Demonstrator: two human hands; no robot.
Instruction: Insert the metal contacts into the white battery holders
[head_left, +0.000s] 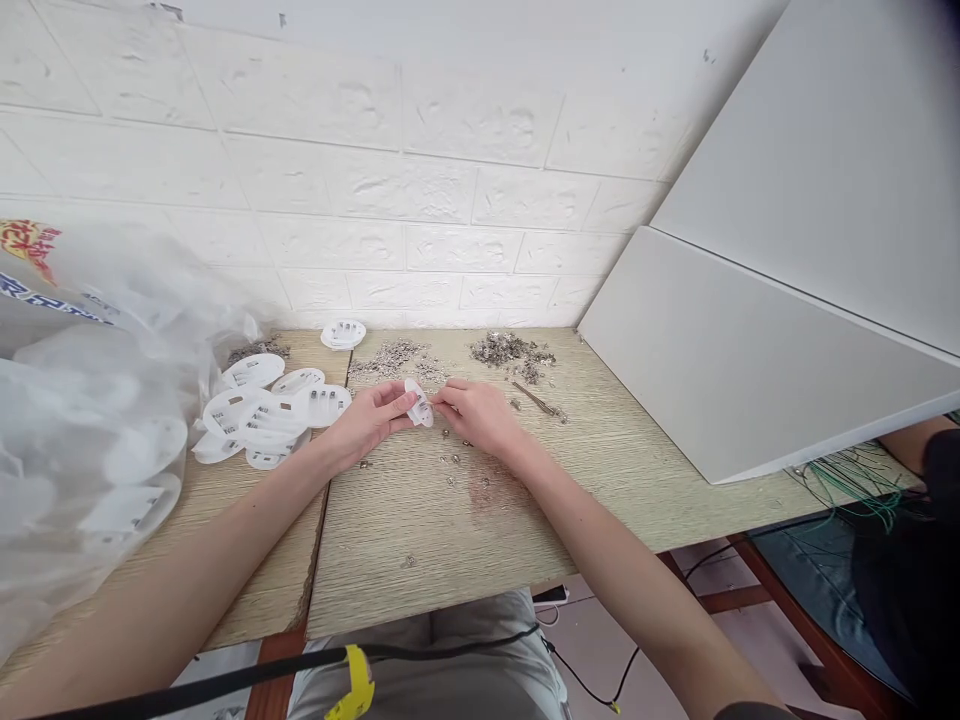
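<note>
My left hand grips a white oval plastic plate by its left edge, tilted up on its side above the table. Small dark metal bits show on the plate's face. At the plate's right edge my right hand is closed, fingertips pinched together; whatever lies between them is too small to make out. Behind the hands spreads a heap of small silvery metal pieces. A darker heap of metal pieces lies farther right, with brass-coloured tweezers in front of it.
To the left are stacked white oval plates and a large clear plastic bag holding more. One plate lies by the brick-patterned wall. A white panel stands at right; beyond it are green wires and another person's arm.
</note>
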